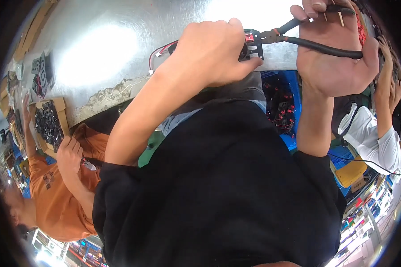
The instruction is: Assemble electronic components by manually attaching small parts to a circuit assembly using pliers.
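Note:
My left hand point(214, 51) is closed around a small black plastic part point(258, 51), pressing it to the metal tabletop. A red piece point(249, 37) shows at the part's right end. Red and black wires point(154, 57) with white plugs stick out past the other side of that hand; most of the part is hidden beneath the fingers. In my right hand point(329, 73), turned palm up, is a pair of pliers point(272, 36) with dark handles spread apart. Their jaws point left and meet the edge of the part by the red piece.
A blue bin point(297, 113) of black parts with red bits stands below the table edge, right of my lap. At left, a person in orange point(60, 196) works beside a cardboard box point(60, 109) of black pieces. Another person in white point(370, 138) is at right.

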`<move>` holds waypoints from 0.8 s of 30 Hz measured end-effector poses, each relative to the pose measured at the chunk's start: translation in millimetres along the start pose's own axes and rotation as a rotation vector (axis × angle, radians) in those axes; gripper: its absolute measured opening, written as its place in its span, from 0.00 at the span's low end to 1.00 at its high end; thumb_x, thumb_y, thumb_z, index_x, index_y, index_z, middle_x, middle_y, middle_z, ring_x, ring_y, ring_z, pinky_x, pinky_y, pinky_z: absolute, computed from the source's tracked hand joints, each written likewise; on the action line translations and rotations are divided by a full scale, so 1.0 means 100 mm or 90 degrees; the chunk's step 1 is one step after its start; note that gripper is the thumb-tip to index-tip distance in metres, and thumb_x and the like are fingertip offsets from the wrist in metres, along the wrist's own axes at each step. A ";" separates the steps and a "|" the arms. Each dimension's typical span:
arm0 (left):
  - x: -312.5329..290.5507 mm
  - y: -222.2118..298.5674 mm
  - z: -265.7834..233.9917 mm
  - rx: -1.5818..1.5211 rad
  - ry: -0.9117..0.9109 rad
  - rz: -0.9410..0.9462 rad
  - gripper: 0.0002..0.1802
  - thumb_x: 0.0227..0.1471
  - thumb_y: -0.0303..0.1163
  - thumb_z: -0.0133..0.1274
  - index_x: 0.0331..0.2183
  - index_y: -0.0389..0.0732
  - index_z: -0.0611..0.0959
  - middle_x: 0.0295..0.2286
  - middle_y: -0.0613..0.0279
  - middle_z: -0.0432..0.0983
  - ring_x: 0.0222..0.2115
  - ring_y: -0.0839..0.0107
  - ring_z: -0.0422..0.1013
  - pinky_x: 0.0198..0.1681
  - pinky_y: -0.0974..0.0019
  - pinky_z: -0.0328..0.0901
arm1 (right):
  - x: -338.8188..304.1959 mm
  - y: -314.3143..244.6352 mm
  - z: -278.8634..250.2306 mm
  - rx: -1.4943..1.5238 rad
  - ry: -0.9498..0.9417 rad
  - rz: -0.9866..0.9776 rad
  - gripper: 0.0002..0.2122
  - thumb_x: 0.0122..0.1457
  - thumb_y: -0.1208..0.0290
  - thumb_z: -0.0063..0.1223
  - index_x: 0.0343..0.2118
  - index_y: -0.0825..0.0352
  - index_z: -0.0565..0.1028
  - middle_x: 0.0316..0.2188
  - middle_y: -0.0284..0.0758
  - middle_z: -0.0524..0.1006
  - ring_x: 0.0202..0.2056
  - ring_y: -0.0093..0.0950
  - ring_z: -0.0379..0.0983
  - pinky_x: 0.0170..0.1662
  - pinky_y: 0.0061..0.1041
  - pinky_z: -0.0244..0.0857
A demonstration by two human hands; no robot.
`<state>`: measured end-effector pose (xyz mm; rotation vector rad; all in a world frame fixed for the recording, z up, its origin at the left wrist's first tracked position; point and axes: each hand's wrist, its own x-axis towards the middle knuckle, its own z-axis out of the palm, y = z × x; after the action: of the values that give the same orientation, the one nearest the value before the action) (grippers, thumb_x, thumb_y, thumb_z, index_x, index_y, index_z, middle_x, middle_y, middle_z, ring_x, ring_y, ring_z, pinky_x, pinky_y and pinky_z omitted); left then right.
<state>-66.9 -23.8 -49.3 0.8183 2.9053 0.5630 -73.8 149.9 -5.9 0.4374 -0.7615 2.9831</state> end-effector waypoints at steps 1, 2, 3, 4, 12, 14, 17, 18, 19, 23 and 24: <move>-0.01 -0.02 0.01 -0.009 -0.002 0.000 0.32 0.48 0.56 0.59 0.28 0.31 0.77 0.21 0.47 0.77 0.26 0.48 0.77 0.30 0.53 0.71 | 0.00 0.01 -0.05 0.000 0.002 0.002 0.30 0.65 0.44 0.36 0.49 0.74 0.68 0.35 0.37 0.69 0.36 0.27 0.65 0.41 0.27 0.61; -0.01 -0.03 0.02 -0.018 -0.003 0.001 0.33 0.50 0.58 0.57 0.28 0.30 0.76 0.21 0.45 0.76 0.25 0.45 0.75 0.30 0.51 0.69 | 0.01 0.02 -0.11 -0.028 0.022 -0.008 0.30 0.65 0.44 0.36 0.49 0.73 0.68 0.35 0.37 0.69 0.36 0.27 0.65 0.41 0.27 0.61; -0.02 -0.02 0.02 -0.020 -0.003 0.001 0.33 0.50 0.58 0.57 0.28 0.30 0.76 0.21 0.45 0.76 0.25 0.45 0.75 0.30 0.51 0.69 | 0.01 0.02 -0.14 -0.056 0.041 -0.017 0.31 0.65 0.43 0.35 0.49 0.73 0.68 0.35 0.37 0.68 0.36 0.26 0.64 0.41 0.28 0.60; -0.02 -0.02 0.02 -0.027 -0.012 -0.003 0.33 0.50 0.57 0.57 0.29 0.30 0.76 0.21 0.45 0.76 0.26 0.45 0.75 0.30 0.51 0.69 | 0.00 0.03 -0.15 -0.057 0.042 -0.016 0.31 0.65 0.43 0.35 0.49 0.73 0.68 0.35 0.37 0.68 0.36 0.26 0.64 0.41 0.28 0.60; -0.09 -0.08 0.02 -0.015 0.018 0.003 0.30 0.45 0.54 0.62 0.28 0.32 0.79 0.21 0.50 0.78 0.25 0.52 0.78 0.28 0.55 0.72 | -0.05 0.19 -0.01 -0.296 0.073 -0.062 0.29 0.65 0.42 0.36 0.47 0.70 0.68 0.33 0.37 0.68 0.34 0.26 0.64 0.40 0.28 0.59; -0.13 -0.09 0.04 -0.004 0.028 0.004 0.30 0.46 0.54 0.62 0.28 0.32 0.79 0.22 0.50 0.78 0.25 0.51 0.78 0.28 0.55 0.72 | -0.11 0.23 0.04 -0.430 0.017 -0.081 0.29 0.64 0.41 0.37 0.45 0.70 0.67 0.32 0.37 0.68 0.34 0.27 0.64 0.39 0.28 0.59; -0.25 -0.06 0.07 -0.010 0.014 0.003 0.31 0.51 0.55 0.58 0.31 0.31 0.77 0.24 0.44 0.77 0.28 0.45 0.76 0.31 0.50 0.70 | -0.31 0.26 0.12 -0.629 -0.073 -0.116 0.29 0.62 0.40 0.40 0.43 0.69 0.67 0.31 0.38 0.68 0.32 0.28 0.64 0.39 0.28 0.59; -0.30 -0.02 0.13 -0.011 0.017 0.007 0.31 0.51 0.55 0.58 0.31 0.31 0.77 0.24 0.44 0.77 0.28 0.45 0.76 0.31 0.50 0.70 | -0.44 0.24 0.13 -0.698 -0.100 -0.130 0.29 0.62 0.40 0.40 0.42 0.69 0.66 0.31 0.39 0.68 0.32 0.28 0.65 0.39 0.28 0.59; -0.34 0.02 0.20 -0.002 0.035 0.016 0.30 0.49 0.54 0.60 0.30 0.32 0.78 0.23 0.47 0.78 0.27 0.48 0.77 0.30 0.52 0.71 | -0.56 0.26 0.17 -0.702 -0.099 -0.134 0.29 0.62 0.40 0.40 0.42 0.69 0.66 0.31 0.39 0.68 0.32 0.28 0.65 0.39 0.28 0.59; -0.13 0.02 0.01 0.005 0.052 0.045 0.29 0.46 0.53 0.62 0.28 0.33 0.79 0.23 0.49 0.78 0.26 0.51 0.78 0.29 0.53 0.72 | -0.43 0.25 0.38 -0.683 -0.062 -0.130 0.28 0.59 0.41 0.44 0.39 0.69 0.67 0.28 0.39 0.68 0.30 0.29 0.64 0.38 0.28 0.59; -0.11 0.01 0.03 0.001 0.048 0.044 0.29 0.46 0.53 0.62 0.28 0.33 0.79 0.23 0.49 0.78 0.26 0.51 0.78 0.29 0.53 0.72 | -0.42 0.25 0.41 -0.679 -0.048 -0.118 0.28 0.59 0.41 0.45 0.38 0.69 0.67 0.27 0.39 0.68 0.29 0.29 0.64 0.37 0.28 0.59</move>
<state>-57.1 -28.1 -51.8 0.9203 2.9557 0.6097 -25.0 109.7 5.3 0.4809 -1.9549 1.9716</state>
